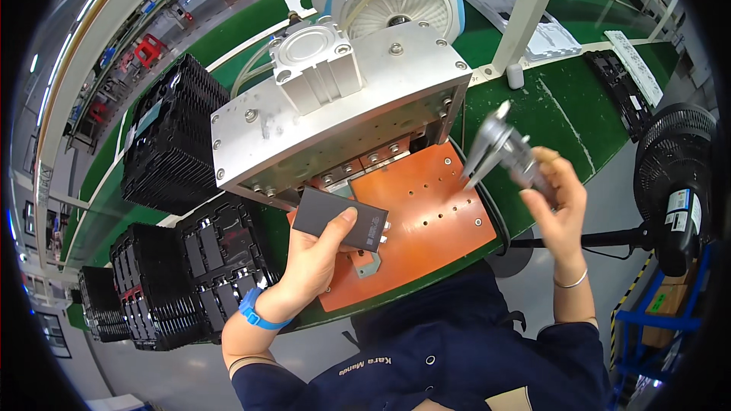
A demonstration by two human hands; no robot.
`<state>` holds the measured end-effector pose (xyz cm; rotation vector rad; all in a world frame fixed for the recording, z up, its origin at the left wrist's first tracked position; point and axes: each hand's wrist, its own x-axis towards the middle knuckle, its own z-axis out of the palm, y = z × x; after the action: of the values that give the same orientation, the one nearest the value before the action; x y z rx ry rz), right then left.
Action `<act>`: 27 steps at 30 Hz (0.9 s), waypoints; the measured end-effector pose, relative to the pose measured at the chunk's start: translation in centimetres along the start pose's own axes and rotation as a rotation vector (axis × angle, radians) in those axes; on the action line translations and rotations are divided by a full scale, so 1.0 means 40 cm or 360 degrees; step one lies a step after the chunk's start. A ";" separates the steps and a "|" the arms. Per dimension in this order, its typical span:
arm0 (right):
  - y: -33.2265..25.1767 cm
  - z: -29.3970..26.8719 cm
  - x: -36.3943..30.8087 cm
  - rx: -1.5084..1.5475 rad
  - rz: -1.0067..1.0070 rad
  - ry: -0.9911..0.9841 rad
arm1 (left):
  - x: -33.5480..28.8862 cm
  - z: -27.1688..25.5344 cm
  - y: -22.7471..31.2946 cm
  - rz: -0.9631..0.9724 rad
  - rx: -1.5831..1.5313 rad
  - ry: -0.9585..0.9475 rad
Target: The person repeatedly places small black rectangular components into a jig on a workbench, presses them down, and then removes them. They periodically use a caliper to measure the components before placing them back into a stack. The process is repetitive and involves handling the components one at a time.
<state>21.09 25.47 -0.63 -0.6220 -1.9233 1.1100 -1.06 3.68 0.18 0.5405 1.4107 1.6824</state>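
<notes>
My left hand (314, 259) is closed on a flat dark grey battery cell (335, 217), thumb on top. Small metal tabs stick out from the cell's right end. It hovers over the orange base plate (422, 202) of a metal press (343, 110). To the right, my right hand (560, 194) grips a caliper (506, 148), its jaws pointing left toward the plate. The caliper is smeared by motion. A small metal bracket (367, 265) lies at the plate's front edge, just below the cell.
Stacked black trays (171, 133) stand left of the press, with more black trays (221, 247) nearer me. Behind the press is a round white fan (400, 7). A metal post (525, 19) rises at the back right. A black fan (681, 175) stands beyond the green table's right edge.
</notes>
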 end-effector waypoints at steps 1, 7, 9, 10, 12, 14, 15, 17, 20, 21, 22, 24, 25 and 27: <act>-0.023 0.017 -0.001 -0.0132 -0.0119 -0.0117 | -0.003 0.001 0.004 0.0002 -0.0003 -0.0004; -0.063 0.104 0.019 -0.0315 -0.0594 -0.0324 | -0.001 -0.010 -0.009 0.0063 -0.0051 0.0026; -0.063 0.110 0.021 -0.0317 -0.0624 -0.0327 | 0.001 -0.010 -0.011 0.0062 -0.0038 0.0031; -0.065 0.110 0.022 -0.0327 -0.0636 -0.0333 | 0.001 -0.009 -0.011 0.0060 -0.0030 0.0034; -0.066 0.112 0.022 -0.0339 -0.0645 -0.0348 | 0.000 -0.010 -0.011 0.0052 -0.0027 0.0026; -0.066 0.116 0.022 -0.0339 -0.0641 -0.0361 | -0.001 -0.012 -0.011 0.0054 -0.0025 0.0020; -0.066 0.117 0.023 -0.0331 -0.0640 -0.0359 | -0.001 -0.012 -0.013 0.0059 -0.0029 0.0018; -0.064 0.120 0.025 -0.0313 -0.0640 -0.0353 | 0.000 -0.014 -0.012 0.0060 -0.0026 0.0012; -0.056 0.124 0.026 -0.0307 -0.0692 -0.0309 | 0.001 -0.012 -0.007 0.0051 -0.0025 0.0010; -0.054 0.125 0.025 -0.0312 -0.0698 -0.0301 | 0.002 -0.009 -0.006 0.0052 -0.0037 0.0017; -0.052 0.126 0.025 -0.0314 -0.0705 -0.0296 | 0.001 -0.007 -0.005 0.0055 -0.0050 0.0028; -0.052 0.126 0.024 -0.0317 -0.0707 -0.0294 | 0.001 -0.008 -0.007 0.0048 -0.0069 0.0024; -0.054 0.126 0.024 -0.0317 -0.0703 -0.0296 | 0.001 -0.008 -0.007 0.0046 -0.0079 0.0022; -0.057 0.123 0.023 -0.0316 -0.0725 -0.0286 | 0.001 -0.012 -0.003 0.0014 -0.0100 -0.0032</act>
<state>16.44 22.72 0.32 -0.1695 -2.2036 0.7097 -1.38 3.43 -0.07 0.5273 1.3384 1.7176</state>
